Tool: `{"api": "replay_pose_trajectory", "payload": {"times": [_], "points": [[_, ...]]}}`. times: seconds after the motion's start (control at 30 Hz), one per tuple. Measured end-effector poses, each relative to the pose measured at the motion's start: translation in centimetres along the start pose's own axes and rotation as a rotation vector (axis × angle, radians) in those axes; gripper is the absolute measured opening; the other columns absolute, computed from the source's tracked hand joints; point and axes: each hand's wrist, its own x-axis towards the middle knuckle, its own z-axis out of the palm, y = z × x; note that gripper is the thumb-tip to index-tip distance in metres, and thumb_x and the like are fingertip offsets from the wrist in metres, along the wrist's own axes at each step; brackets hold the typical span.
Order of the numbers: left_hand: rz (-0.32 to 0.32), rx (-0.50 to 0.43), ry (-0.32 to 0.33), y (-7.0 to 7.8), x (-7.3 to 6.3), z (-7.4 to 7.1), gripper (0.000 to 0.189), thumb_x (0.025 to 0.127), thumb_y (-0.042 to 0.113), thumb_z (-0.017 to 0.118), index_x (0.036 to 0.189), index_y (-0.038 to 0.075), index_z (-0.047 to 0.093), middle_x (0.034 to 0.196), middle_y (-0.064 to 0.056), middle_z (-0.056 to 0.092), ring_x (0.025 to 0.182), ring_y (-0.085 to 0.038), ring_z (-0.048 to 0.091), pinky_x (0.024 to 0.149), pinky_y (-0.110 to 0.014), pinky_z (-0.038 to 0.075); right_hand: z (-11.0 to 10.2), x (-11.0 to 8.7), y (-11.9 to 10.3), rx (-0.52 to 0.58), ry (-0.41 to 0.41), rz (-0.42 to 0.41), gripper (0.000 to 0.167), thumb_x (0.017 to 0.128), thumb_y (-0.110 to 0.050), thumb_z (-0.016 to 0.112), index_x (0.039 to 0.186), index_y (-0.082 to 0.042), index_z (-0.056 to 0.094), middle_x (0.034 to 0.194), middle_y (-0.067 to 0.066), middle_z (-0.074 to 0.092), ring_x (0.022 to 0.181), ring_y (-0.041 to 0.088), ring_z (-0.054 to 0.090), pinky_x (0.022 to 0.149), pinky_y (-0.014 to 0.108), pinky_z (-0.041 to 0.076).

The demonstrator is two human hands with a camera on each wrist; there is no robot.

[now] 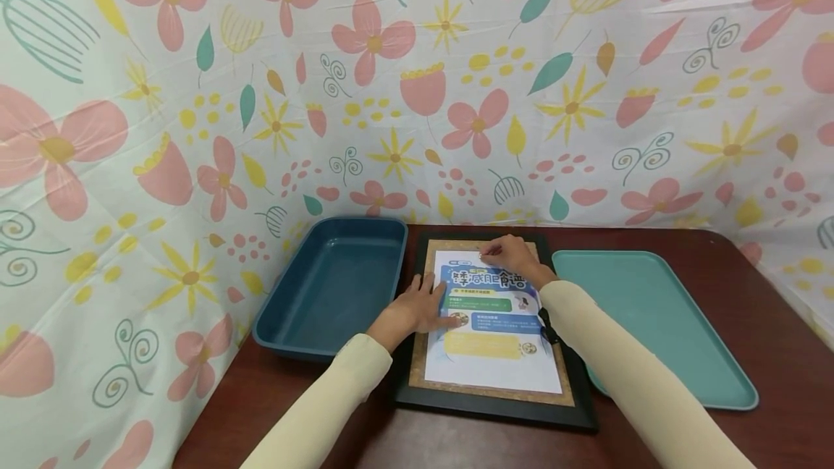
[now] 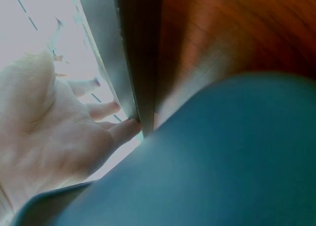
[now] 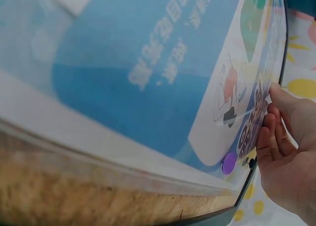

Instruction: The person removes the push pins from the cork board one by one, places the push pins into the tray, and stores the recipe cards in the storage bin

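A printed poster (image 1: 495,375) in blue, green and yellow lies on a cork board (image 1: 420,364) with a black frame (image 1: 495,415). My left hand (image 1: 417,307) rests on the poster's left side, its fingers spread. In the left wrist view the same hand (image 2: 54,122) appears from below, beside the frame's edge. At the poster's top edge, my right hand (image 1: 511,258) pinches a small pale thing between thumb and fingers; I cannot tell its kind. The right wrist view shows a round purple pin (image 3: 229,163) at the poster's corner, near my right hand (image 3: 291,147).
Left of the board stands a deep dark-blue tray (image 1: 306,349), close to my left forearm. A flat teal tray (image 1: 664,331) lies to the right, partly under my right forearm. Behind the dark wooden table (image 1: 775,353) hangs a flowered cloth (image 1: 417,93).
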Motion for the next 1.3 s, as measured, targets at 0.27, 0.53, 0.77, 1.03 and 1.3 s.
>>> {"api": "replay_pose_trajectory", "payload": {"times": [0.27,0.53,0.77,1.03,1.3], "points": [[-0.001,-0.008,-0.008,0.1,-0.1,-0.2,0.095,0.097,0.074,0.051,0.168,0.018,0.022,0.174,-0.012,0.012,0.159,-0.036,0.013,0.123,-0.049,0.028,0.2,0.2,0.5,-0.006,-0.006,-0.027,0.017,0.098,-0.016,0.074,0.111,-0.006,0.079,0.109,0.013,0.075,0.093,0.027,0.065,0.098,0.048,0.052],[-0.007,-0.021,-0.013,0.3,-0.1,0.0,0.095,0.096,0.075,0.051,0.168,0.019,0.022,0.174,-0.011,0.011,0.160,-0.035,0.011,0.123,-0.050,0.027,0.1,0.2,0.8,0.014,-0.021,-0.024,0.012,0.098,-0.016,0.074,0.104,-0.007,0.080,0.104,0.011,0.075,0.090,0.025,0.063,0.094,0.045,0.053],[-0.013,-0.020,-0.014,0.4,-0.2,0.0,0.094,0.097,0.074,0.050,0.168,0.020,0.022,0.174,-0.010,0.011,0.159,-0.035,0.012,0.122,-0.051,0.029,0.0,0.1,1.0,0.000,-0.026,-0.069,0.011,0.099,-0.016,0.073,0.102,-0.007,0.079,0.101,0.009,0.075,0.087,0.023,0.063,0.091,0.044,0.053],[-0.018,-0.040,-0.020,0.3,-0.4,-0.1,0.094,0.097,0.074,0.050,0.168,0.020,0.021,0.175,-0.010,0.010,0.160,-0.035,0.009,0.123,-0.051,0.026,-0.8,-0.7,0.6,0.020,-0.027,-0.064,0.013,0.100,-0.016,0.071,0.107,-0.006,0.076,0.107,0.013,0.074,0.094,0.027,0.066,0.097,0.049,0.052],[0.002,-0.019,-0.017,0.2,-0.4,0.2,0.093,0.099,0.073,0.047,0.168,0.019,0.019,0.175,-0.011,0.008,0.160,-0.036,0.009,0.123,-0.051,0.026,-2.3,-1.6,1.2,0.001,0.057,-0.107,0.013,0.098,-0.012,0.072,0.103,-0.002,0.078,0.105,0.015,0.077,0.103,0.034,0.071,0.096,0.052,0.052]]}}
